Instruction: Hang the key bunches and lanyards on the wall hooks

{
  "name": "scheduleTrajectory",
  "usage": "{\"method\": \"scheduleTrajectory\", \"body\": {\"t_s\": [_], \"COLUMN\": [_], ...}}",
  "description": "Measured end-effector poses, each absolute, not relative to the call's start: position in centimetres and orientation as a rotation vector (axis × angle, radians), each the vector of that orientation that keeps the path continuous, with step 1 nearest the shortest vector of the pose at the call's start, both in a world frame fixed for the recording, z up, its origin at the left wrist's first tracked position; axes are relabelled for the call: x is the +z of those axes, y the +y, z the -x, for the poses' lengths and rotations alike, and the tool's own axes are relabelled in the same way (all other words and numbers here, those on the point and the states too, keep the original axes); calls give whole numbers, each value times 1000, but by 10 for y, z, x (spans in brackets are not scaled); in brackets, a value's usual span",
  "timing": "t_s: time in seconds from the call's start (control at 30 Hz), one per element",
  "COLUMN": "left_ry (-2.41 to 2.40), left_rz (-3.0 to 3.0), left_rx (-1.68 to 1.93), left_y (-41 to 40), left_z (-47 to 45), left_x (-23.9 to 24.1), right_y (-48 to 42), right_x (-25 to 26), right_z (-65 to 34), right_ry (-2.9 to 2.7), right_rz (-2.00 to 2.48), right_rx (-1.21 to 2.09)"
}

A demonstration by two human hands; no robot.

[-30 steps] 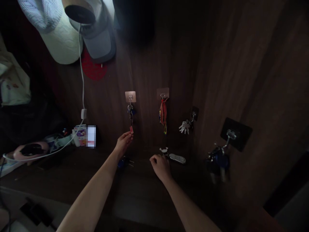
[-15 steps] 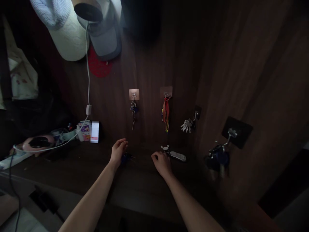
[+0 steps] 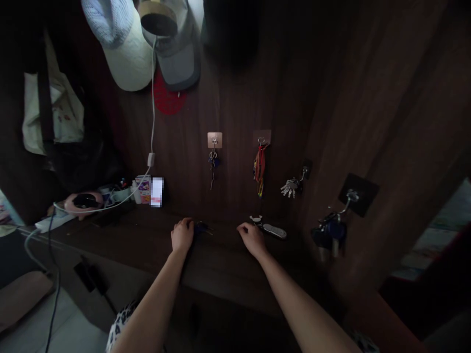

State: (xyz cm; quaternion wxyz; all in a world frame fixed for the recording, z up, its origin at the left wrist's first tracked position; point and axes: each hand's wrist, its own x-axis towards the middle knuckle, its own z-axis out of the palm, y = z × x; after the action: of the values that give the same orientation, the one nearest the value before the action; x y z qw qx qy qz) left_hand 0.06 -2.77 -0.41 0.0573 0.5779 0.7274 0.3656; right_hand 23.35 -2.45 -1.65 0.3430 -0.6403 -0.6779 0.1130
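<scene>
Just to the right of the left grip (image 3: 182, 236), close by its fingertips, a blue key bunch (image 3: 200, 227) lies on the dark wooden desk (image 3: 221, 262), thin metal pieces pointing away from the hand. That grip rests low on the desk, back of the hand upward, fingers bent down – whether anything is under them, I cannot tell. Well apart to its right, the right grip (image 3: 253, 238) sits with the fingers loosely curled inward; its palm side is hidden, so I cannot tell if it has hold of anything. Just beyond its knuckles is a small whitish charm (image 3: 255, 219), and beside it, to the right, a long silver fob (image 3: 274, 231) lies flat.

Above and beyond the left grip, a small set of keys (image 3: 212, 159) hangs from a wall hook on a copper-coloured plate (image 3: 215, 140). Above the right grip hang red and yellow cords (image 3: 259, 164). To the right of that grip and a little higher, silver keys (image 3: 290, 187) fan out from another hook – and farther right, nearer the viewer, a dark bunch of keys (image 3: 330, 233) hangs, slightly blurred.
</scene>
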Motion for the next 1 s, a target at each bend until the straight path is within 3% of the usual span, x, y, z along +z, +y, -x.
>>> {"method": "scheduleTrajectory", "body": {"t_s": [0.27, 0.57, 1.0], "left_ry": [2185, 1637, 1046], "left_rz": [-2067, -2366, -1639], "left_rx": [791, 842, 1268], "left_y": [-40, -52, -48], "left_z": [-8, -61, -88], "left_x": [-7, -12, -12], "right_y": [-35, -46, -57], "right_x": [-17, -19, -13], "right_z": [-248, -246, -251], "right_ry": [-1858, -1754, -1582], "right_rz": [1321, 1363, 1191], "right_rx": [494, 446, 605]}}
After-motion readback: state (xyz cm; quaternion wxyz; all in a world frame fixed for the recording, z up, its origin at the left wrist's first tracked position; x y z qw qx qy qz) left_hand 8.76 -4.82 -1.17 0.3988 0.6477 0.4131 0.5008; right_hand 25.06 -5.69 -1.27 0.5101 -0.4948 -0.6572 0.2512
